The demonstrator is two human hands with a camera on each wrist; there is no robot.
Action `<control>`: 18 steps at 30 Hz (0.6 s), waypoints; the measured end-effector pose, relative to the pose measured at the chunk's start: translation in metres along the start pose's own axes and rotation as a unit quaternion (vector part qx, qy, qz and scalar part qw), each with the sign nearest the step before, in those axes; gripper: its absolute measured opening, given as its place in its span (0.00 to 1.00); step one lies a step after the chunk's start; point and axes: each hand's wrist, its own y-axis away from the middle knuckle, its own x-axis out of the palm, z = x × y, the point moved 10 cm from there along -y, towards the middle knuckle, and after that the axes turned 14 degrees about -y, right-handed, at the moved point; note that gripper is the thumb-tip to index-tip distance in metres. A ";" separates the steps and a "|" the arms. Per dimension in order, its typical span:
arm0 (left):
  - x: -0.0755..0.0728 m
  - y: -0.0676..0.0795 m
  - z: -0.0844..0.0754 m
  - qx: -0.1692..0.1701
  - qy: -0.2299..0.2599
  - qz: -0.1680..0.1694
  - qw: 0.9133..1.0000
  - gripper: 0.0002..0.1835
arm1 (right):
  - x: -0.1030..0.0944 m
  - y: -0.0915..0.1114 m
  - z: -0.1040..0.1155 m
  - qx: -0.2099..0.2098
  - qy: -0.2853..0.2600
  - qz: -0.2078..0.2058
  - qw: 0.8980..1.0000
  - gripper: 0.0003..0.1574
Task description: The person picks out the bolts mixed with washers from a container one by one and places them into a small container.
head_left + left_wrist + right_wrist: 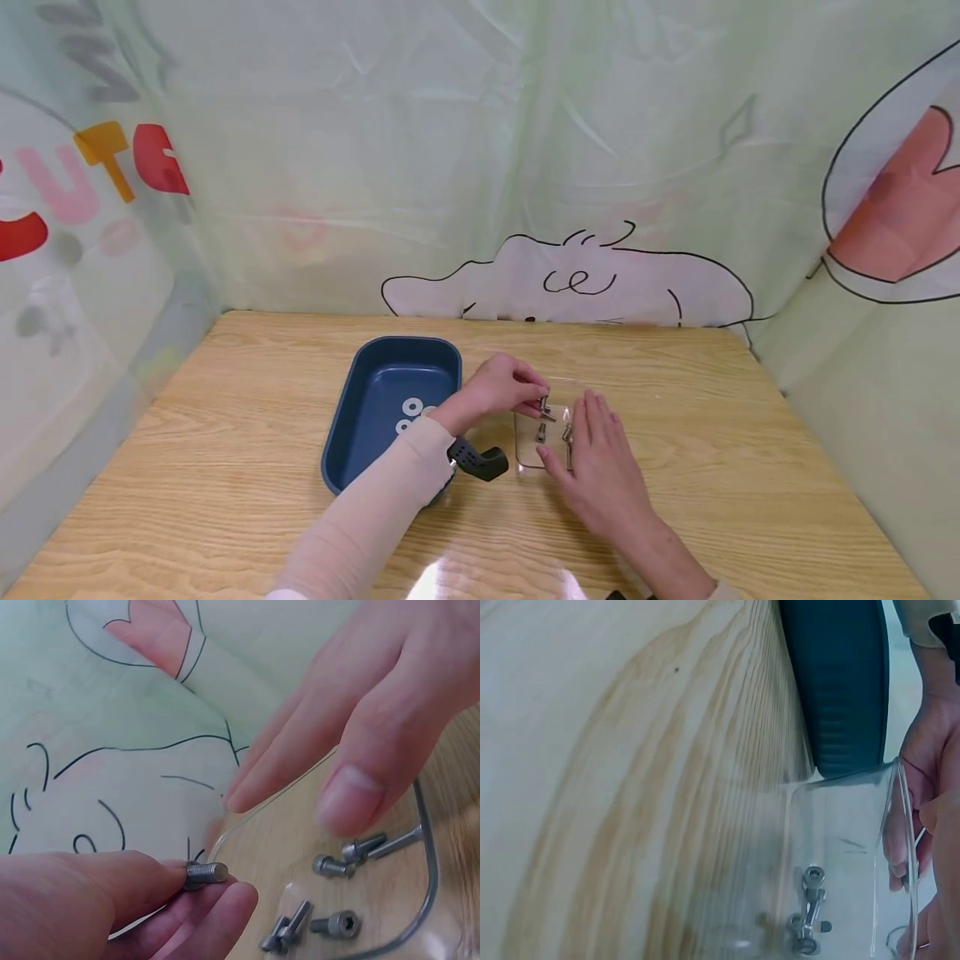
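Note:
My left hand (pixel 501 387) pinches a metal socket-head screw (pixel 211 873) between thumb and fingers, its threaded end showing in the left wrist view. It is held above a clear plastic box (pixel 431 874). Several more socket-head screws (pixel 346 924) of differing lengths lie inside that box. My right hand (pixel 606 471) is at the box's right side, fingers straight and pointing away, with the thumb apart over the near part. Whether its fingers press on the wall cannot be told.
A dark blue tray (pixel 386 385) stands left of the clear box, under my left forearm. Several pale flat washers (pixel 412 407) lie in it. The wooden table (pixel 712 417) backs onto a printed curtain (pixel 360 167). A black strap (pixel 480 461) hangs at my left wrist.

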 end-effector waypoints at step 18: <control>0.025 -0.005 -0.008 -0.008 -0.059 0.018 0.998 0.05 | 0.000 0.004 -0.015 0.007 0.008 -0.007 1.000 0.55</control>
